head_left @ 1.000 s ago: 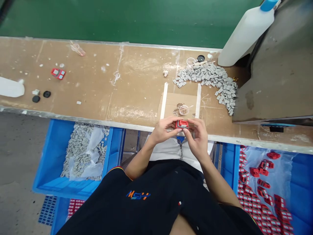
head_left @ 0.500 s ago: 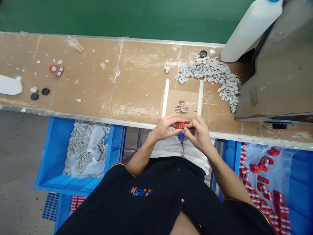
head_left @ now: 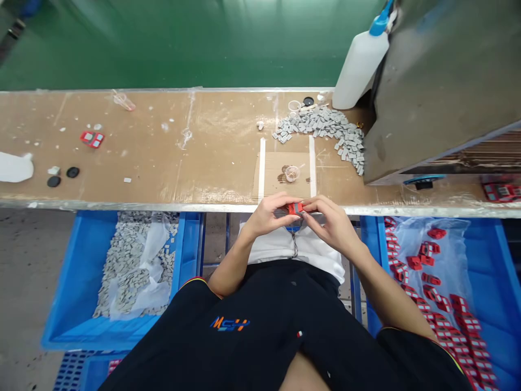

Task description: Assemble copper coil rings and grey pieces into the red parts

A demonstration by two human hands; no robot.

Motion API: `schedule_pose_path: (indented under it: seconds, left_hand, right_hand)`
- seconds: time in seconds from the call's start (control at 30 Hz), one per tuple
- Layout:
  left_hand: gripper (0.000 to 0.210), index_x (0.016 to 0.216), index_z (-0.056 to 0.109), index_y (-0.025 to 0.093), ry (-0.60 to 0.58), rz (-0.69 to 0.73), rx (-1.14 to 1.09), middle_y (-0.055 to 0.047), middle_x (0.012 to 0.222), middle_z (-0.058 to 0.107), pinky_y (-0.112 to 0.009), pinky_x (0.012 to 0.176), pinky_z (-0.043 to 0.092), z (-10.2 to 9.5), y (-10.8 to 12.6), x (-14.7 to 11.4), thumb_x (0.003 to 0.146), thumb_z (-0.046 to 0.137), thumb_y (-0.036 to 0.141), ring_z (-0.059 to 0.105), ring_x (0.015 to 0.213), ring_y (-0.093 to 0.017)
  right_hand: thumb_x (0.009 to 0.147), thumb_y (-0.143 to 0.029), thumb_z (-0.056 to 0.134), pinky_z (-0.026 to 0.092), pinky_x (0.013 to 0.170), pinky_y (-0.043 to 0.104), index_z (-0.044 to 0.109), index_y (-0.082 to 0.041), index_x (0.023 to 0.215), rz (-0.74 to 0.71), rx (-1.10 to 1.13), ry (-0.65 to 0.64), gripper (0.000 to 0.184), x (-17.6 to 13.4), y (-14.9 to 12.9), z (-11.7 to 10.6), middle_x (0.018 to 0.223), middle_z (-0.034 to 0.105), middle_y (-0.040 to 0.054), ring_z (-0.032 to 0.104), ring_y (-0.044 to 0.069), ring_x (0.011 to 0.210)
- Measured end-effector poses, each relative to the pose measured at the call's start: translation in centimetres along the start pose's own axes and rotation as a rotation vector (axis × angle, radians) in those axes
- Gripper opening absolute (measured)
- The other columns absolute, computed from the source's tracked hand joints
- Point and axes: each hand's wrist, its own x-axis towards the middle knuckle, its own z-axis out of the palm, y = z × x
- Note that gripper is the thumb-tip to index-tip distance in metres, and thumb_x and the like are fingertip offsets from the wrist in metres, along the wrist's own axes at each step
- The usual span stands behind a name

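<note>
Both hands clamped on one red piece — turned since a second ago, grey band facing up

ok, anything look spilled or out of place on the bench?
Dark patches on the cardboard beside the small cup: spill or wear, can't tell. A lone red piece lies far left on the bench, apart from the many in the right bin.

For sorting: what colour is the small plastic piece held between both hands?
Red with a grey band; the small plastic piece shows best in the head view.
</note>
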Motion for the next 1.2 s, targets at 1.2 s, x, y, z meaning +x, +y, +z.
schedule_pose_path:
  seconds: [1.2]
  left_hand:
    - [0.009, 0.095, 0.066, 0.015, 0.132, -0.087, -0.093, -0.009, 0.103, 0.076, -0.03, 0.089, 0.057, 5.5, 8.5, -1.0, 0.087, 0.068, 0.019, 0.073, 0.096, -0.018]
  right_hand:
    - [0.094, -0.033, 0.067, 0.061, 0.091, 0.037, 0.061, -0.028, 0.126, 0.131, 0.428, 0.358, 0.033, -8.0, -2.1, 0.0, 0.113, 0.067, 0.007, 0.07, 0.021, 0.102]
